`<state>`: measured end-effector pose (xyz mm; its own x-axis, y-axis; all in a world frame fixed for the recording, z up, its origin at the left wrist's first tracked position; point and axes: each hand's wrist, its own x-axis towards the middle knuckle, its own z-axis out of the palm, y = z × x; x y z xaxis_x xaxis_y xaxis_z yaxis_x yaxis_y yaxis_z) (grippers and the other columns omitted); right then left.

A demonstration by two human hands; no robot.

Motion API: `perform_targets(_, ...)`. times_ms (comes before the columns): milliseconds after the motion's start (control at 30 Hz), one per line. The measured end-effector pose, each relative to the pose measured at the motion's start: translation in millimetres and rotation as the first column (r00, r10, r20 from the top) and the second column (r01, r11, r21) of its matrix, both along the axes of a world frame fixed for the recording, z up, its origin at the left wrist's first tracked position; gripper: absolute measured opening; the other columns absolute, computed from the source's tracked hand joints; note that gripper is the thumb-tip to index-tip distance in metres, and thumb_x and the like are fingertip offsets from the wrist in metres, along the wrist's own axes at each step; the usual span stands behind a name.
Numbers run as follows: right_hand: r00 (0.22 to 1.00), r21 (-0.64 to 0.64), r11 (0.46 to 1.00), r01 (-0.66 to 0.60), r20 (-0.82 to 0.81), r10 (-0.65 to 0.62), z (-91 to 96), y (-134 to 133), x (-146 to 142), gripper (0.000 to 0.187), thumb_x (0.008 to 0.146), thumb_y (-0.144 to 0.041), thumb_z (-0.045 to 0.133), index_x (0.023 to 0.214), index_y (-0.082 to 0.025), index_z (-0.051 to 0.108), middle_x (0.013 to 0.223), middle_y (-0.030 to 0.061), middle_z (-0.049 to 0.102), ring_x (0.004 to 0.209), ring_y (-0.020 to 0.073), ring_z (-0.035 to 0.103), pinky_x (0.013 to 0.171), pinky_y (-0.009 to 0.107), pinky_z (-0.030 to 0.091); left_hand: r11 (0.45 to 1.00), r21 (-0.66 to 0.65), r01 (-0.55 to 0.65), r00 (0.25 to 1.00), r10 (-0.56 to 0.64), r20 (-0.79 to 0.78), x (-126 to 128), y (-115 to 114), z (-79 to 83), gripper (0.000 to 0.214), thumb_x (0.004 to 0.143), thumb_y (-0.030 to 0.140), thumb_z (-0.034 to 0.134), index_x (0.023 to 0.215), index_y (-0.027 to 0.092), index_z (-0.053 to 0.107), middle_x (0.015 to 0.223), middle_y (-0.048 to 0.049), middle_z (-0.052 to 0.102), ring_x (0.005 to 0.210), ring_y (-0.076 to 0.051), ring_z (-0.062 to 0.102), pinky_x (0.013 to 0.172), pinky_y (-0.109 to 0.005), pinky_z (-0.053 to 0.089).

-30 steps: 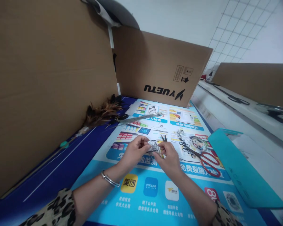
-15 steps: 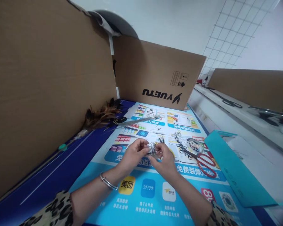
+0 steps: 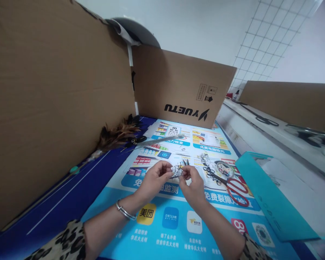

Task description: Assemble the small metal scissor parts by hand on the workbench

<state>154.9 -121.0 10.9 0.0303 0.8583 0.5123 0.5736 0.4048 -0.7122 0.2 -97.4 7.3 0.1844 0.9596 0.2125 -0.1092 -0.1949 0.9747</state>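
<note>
A small tangle of thin dark, wire-like strands (image 3: 178, 170) is between my two hands. My left hand (image 3: 157, 177) pinches its left edge with thumb and fingertips. On the other side, the closed fingertips of my right hand (image 3: 194, 183) grip the near right edge. Just beyond my right fingers show the dark pointed tips of a tool (image 3: 186, 162); the rest of it is hidden. To the right lie several small black loops (image 3: 211, 174), scissors with red handles (image 3: 237, 189) and a clear round disc (image 3: 224, 169).
A printed blue-and-white sheet (image 3: 151, 231) covers the table. Behind my hands lies a long bundle of silvery strands (image 3: 162, 140). Brown feathers (image 3: 119, 133) rest at the left. Cardboard panels (image 3: 157, 79) wall the left and back. A teal folder (image 3: 273, 198) sits at the right edge.
My right hand has shifted slightly to the right, and the strands between my hands look more spread. The view has also shifted a little. Both hands keep their grip.
</note>
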Motion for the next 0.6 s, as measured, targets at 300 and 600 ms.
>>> perform_targets(300,0.972,-0.083,0.996,-0.031,-0.233,0.011,12.9,2.7,8.3,0.014,0.076,-0.019,0.054,0.09,-0.018,0.055,0.078,0.0008,0.056,0.071,0.0137,0.053,0.066,0.026,0.043,0.999,-0.02,0.035,0.999,-0.035,0.008,-0.8,0.7,0.3,0.018,0.075,0.022,0.058,0.092,0.018,0.053,0.08,0.0005,0.053,0.074,-0.012,0.051,0.068,-0.024,0.042)
perform_targets(600,0.853,-0.168,0.977,-0.128,-0.521,0.022,8.9,8.6,13.0,0.012,0.077,-0.026,0.057,0.085,-0.018,0.055,0.069,-0.0022,0.051,0.063,0.0109,0.047,0.058,0.023,0.039,0.989,-0.108,0.104,0.994,-0.101,0.033,-0.7,3.7,1.0,0.021,0.075,0.025,0.059,0.093,0.017,0.052,0.08,-0.0008,0.057,0.074,-0.013,0.054,0.069,-0.025,0.043)
